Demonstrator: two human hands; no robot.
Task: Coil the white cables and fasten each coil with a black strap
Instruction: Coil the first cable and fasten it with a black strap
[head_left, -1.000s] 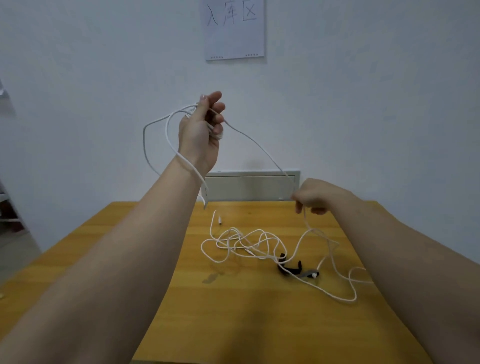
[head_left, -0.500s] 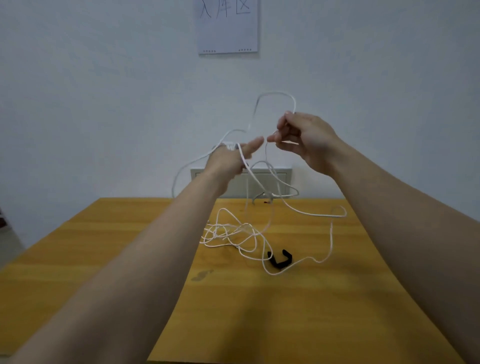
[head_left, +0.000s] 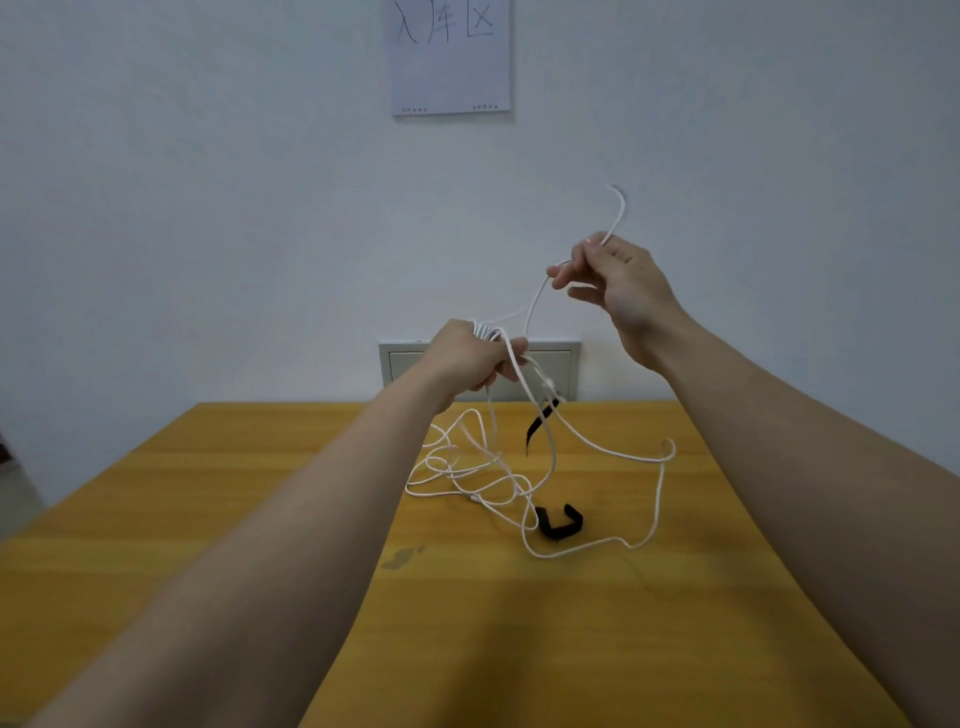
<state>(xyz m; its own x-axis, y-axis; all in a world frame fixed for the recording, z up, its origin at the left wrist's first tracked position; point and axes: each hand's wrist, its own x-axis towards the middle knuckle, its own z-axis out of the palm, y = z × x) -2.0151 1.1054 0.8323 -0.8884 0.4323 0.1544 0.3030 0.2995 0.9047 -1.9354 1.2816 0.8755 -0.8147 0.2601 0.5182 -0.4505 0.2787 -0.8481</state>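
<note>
Moved since half a second ago: the right hand (head_left: 618, 291) has pulled away from the left hand (head_left: 475, 358), up and to the right. Before, their fingertips nearly met. A short span of white cable (head_left: 535, 304) now runs between them.
Left hand: held above the far edge of the table (head_left: 208, 519), fingers curled round several gathered loops of the cable.
Right hand: higher, thumb and fingertips pinching a single strand; a free length arcs up above the knuckles.
Rest of the cable: loose strands fall from the left hand to a tangle (head_left: 467, 467) on the tabletop, with one long loop trailing to the right.
Hanging strap (head_left: 540, 423): black, dangling in the air from the strands just below the left hand; it was not seen hanging there earlier.
Second strap (head_left: 558, 522): black, bent into an open curl, lying on the table just beside the tangle.
Background: a pale wall with a paper sheet (head_left: 449, 57) and a low wall panel (head_left: 563, 364).
Meaning for the task: another turn looks ready to be laid into the left hand. Much cable is still uncoiled, and no coil is fastened yet.
</note>
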